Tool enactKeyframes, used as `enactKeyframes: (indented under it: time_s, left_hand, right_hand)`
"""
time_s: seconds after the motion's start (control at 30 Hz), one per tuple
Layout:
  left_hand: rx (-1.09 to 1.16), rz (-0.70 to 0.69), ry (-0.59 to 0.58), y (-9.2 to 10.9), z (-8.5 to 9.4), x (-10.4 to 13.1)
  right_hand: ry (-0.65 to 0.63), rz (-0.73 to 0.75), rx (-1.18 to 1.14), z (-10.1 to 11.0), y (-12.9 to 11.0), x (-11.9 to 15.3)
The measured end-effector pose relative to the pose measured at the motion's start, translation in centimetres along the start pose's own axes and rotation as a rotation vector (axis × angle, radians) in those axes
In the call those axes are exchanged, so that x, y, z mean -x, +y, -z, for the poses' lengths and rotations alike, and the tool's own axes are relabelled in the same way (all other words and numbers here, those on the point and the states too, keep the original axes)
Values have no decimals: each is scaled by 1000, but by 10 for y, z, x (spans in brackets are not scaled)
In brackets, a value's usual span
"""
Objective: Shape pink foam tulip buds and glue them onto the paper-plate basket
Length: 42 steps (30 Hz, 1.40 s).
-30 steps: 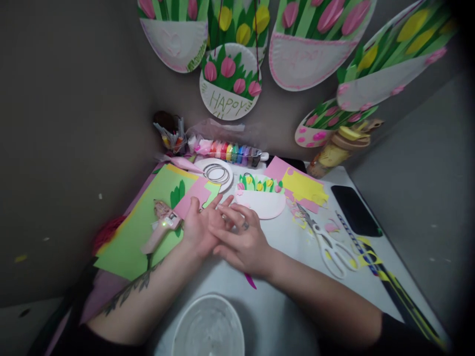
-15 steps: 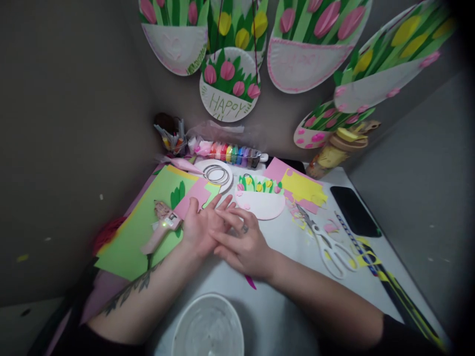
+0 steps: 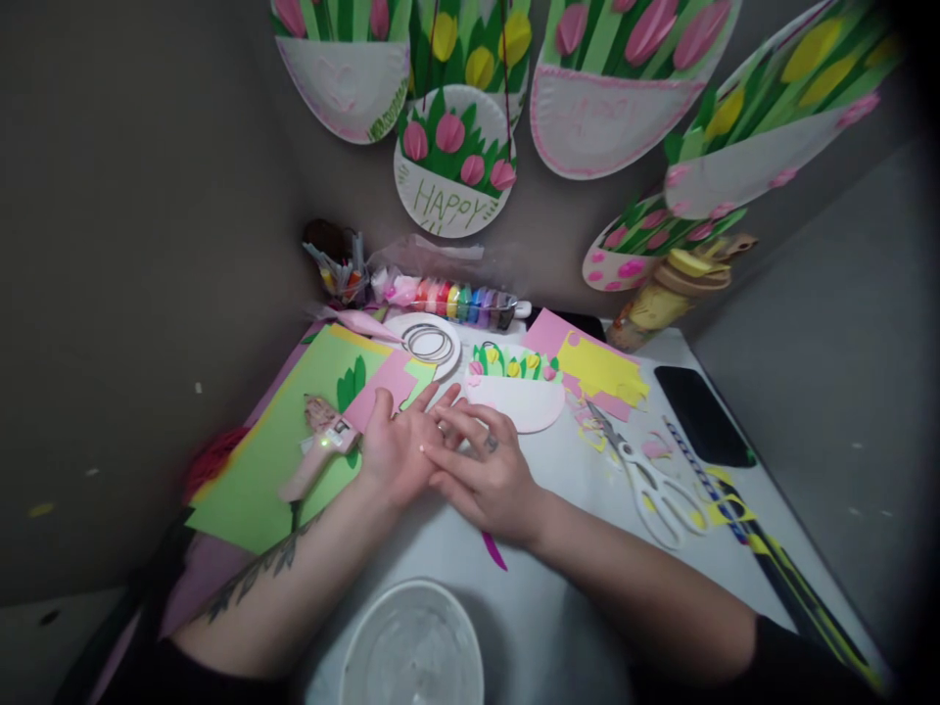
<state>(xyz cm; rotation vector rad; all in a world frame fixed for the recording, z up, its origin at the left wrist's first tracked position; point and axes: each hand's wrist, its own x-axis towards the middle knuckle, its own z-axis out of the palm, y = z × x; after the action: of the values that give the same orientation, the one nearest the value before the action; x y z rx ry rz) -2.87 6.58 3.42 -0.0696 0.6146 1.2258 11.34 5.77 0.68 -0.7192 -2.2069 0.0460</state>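
My left hand lies palm up above the table, its fingers spread out. Across its palm and fingers rests my right hand, fingers outstretched, a fingertip touching the palm. A tiny pale spot shows at that fingertip; whether it is a nail or a bit of material I cannot tell. Just beyond the hands lies a paper-plate craft with small yellow and pink tulips and green leaves. A magenta sliver sticks out below my right hand. Left of my left hand, a pink glue gun with a lit green light lies on green paper.
A white bowl stands at the near edge. White scissors, paper scraps, a utility knife and a dark phone lie right. Behind are bagged colored clay and a yellow cup. Plate crafts hang on the wall.
My right hand has shifted slightly right and its fingertips have slid over the left palm. More of the magenta sliver shows. My left hand stays in place.
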Motion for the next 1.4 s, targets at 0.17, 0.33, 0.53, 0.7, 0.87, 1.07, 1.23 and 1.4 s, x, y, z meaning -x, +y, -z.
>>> enactKeyframes:
  time_s: [0.17, 0.33, 0.53, 0.7, 0.87, 1.07, 1.23, 1.4]
  left_hand:
    - [-4, 18, 31, -2, 0, 0]
    - [0, 9, -9, -3, 2, -1]
    - [-22, 34, -6, -3, 3, 0]
    - [3, 17, -4, -2, 3, 1]
    - [32, 49, -81, -1, 7, 0]
    - [107, 65, -150, -1, 7, 0]
    - [110, 54, -138, -3, 4, 2]
    - [78, 48, -133, -3, 2, 3]
  right_hand:
    - [-44, -22, 16, -1, 2, 1]
    - [-10, 22, 4, -1, 1, 1]
    - [-36, 7, 86, -2, 0, 3]
    - [-14, 62, 58, -4, 0, 4]
    - [-32, 3, 55, -1, 3, 2]
    - [41, 23, 2, 6, 2, 2]
    - [24, 49, 11, 4, -2, 2]
    - [37, 34, 6, 2, -1, 1]
